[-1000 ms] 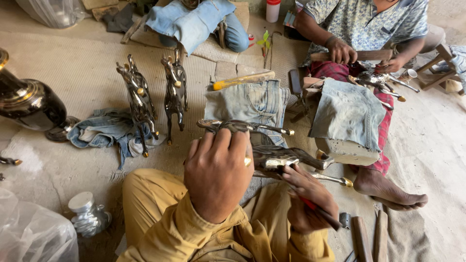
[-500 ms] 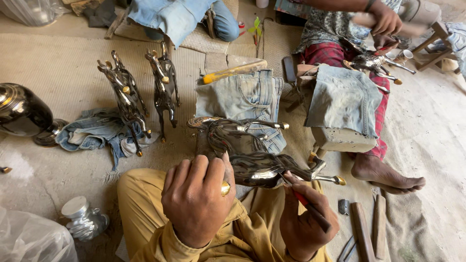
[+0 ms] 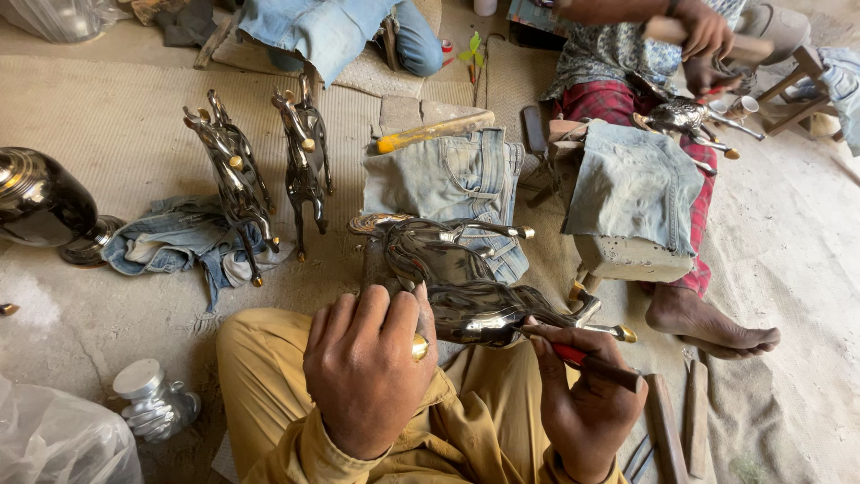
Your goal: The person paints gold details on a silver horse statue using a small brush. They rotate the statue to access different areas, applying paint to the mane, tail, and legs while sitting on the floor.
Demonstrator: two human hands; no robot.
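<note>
Since half a second ago your head has come closer and your right hand (image 3: 587,394) has slid its tool up toward the figurine. Your left hand (image 3: 367,372) is curled shut, fingers pressed together over the near end of the polished metal horse figurine (image 3: 475,305), a gold ring showing on one finger. That figurine lies across your lap on its side, long axis running left to right, legs with brass hooves pointing away to the right. Your right hand pinches a red-handled tool (image 3: 587,358), its tip against the figurine's flank. At lower left a small silver lidded jar (image 3: 152,408) sits on the floor beside clear plastic. Beyond your lap lies a folded denim pad (image 3: 461,184) with a yellow-handled tool (image 3: 434,132) above it. Two standing horse figurines (image 3: 260,175) rise to the left, near a dark metal vase (image 3: 40,202). Farther right, another person's hands (image 3: 708,40) work a smaller figurine over a denim-covered block (image 3: 632,193).
</note>
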